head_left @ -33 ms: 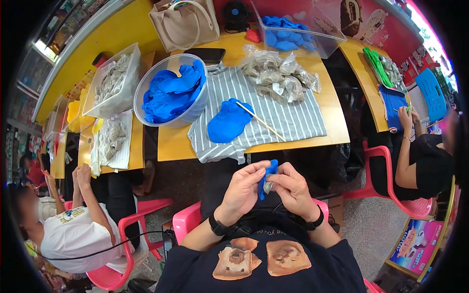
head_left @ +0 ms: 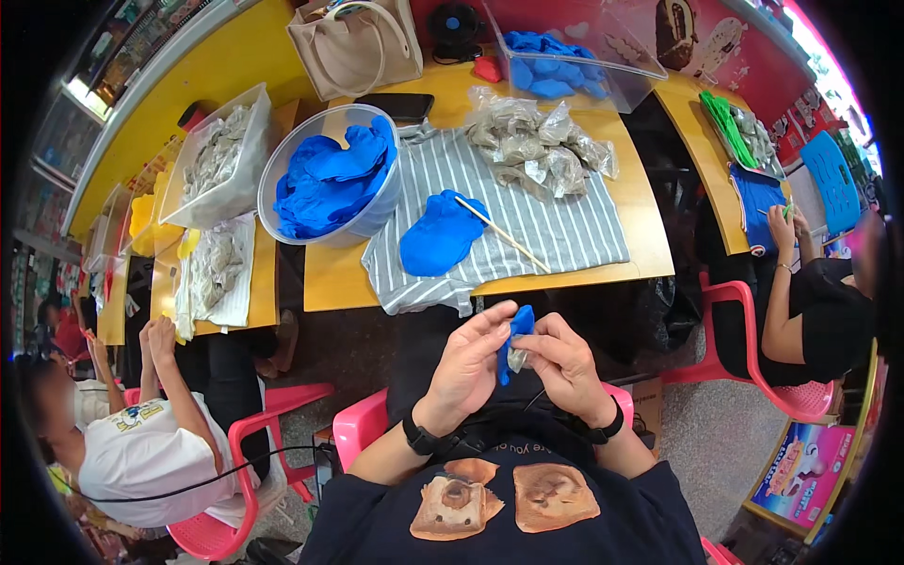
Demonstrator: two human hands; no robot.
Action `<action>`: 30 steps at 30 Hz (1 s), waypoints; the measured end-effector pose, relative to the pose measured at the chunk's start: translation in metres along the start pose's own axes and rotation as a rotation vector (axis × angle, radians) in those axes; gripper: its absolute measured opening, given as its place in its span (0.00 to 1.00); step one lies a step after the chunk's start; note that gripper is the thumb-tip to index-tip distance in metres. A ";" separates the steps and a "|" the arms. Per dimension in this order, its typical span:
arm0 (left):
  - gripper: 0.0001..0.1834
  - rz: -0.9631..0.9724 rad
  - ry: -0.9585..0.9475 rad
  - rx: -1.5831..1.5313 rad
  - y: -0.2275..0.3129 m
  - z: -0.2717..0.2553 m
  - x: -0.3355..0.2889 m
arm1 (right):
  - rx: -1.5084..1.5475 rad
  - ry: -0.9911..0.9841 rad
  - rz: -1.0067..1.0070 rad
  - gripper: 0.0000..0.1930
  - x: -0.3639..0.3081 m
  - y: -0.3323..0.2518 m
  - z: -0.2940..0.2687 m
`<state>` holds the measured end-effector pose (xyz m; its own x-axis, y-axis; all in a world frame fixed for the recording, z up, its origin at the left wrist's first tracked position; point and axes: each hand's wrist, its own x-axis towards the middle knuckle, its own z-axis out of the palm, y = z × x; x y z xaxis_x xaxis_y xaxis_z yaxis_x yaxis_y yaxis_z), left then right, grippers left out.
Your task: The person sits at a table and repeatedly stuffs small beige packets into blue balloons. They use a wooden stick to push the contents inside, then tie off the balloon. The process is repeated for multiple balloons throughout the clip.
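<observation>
Two bright walls, a yellow wall (head_left: 252, 64) and a red wall (head_left: 739, 56), stand around us, with a speckled gray floor (head_left: 716, 438) below. Our yellow wood counter (head_left: 648, 240) has a gray striped cloth (head_left: 589, 237) spread over it. One person in white (head_left: 155, 457) sits to our left, and one in black (head_left: 827, 320) to our right. We see a round clear tub (head_left: 270, 193) with blue pieces (head_left: 334, 179), a heap of clear bags (head_left: 527, 141), a flat blue piece (head_left: 435, 243) and a thin stick (head_left: 502, 234). Above our lap, our left hand (head_left: 460, 367) has its grip closed on a small blue thing (head_left: 522, 320); our right hand's (head_left: 567, 363) grip pinches a little clear bag (head_left: 517, 360) against it.
</observation>
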<state>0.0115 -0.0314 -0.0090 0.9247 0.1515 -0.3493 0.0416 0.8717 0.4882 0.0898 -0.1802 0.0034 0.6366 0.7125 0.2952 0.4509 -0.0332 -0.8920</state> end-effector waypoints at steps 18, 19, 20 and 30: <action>0.05 -0.090 -0.027 -0.125 -0.003 -0.016 0.003 | -0.309 -0.065 -0.047 0.18 -0.010 -0.009 0.016; 0.06 -0.066 -0.032 -0.144 -0.005 -0.017 0.003 | -0.368 -0.038 -0.066 0.19 -0.011 -0.012 0.018; 0.07 -0.042 -0.038 -0.164 -0.007 -0.019 0.004 | -0.416 -0.056 -0.060 0.21 -0.010 -0.017 0.018; 0.13 0.042 -0.039 -0.084 -0.006 -0.007 0.002 | -0.271 0.244 -0.092 0.16 -0.003 -0.005 0.022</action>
<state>0.0106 -0.0334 -0.0180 0.9391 0.1718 -0.2977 -0.0277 0.9012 0.4326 0.0719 -0.1672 -0.0003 0.7012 0.5341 0.4722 0.6418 -0.1844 -0.7444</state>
